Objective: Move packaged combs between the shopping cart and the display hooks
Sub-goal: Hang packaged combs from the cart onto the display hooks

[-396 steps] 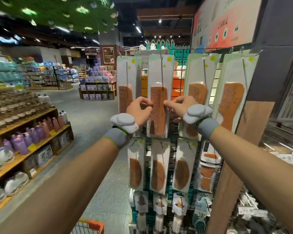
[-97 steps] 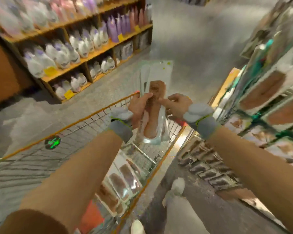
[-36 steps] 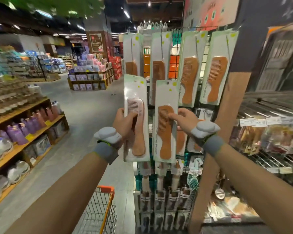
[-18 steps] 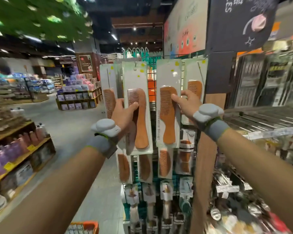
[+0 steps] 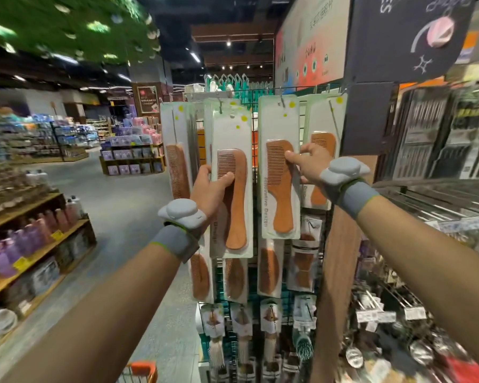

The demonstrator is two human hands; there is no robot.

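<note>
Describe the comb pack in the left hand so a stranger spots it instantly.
Find the black wire display rack and scan its top row of comb packs. The packaged comb is second from the left, gripped by the left hand, thumb across its teeth. Its comb alone has a bowed, bulb-ended handle; the left neighbour has none, the right neighbour a straighter one.

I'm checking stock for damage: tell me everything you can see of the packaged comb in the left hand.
The packaged comb is a brown, wood-looking comb with fine teeth above a curved handle, sealed under clear plastic on a tall white card with a yellow dot and a hang hole. It stands upright, its top at a display hook; whether it hangs on it is unclear. The left hand grips its left edge, thumb across the teeth.
</note>
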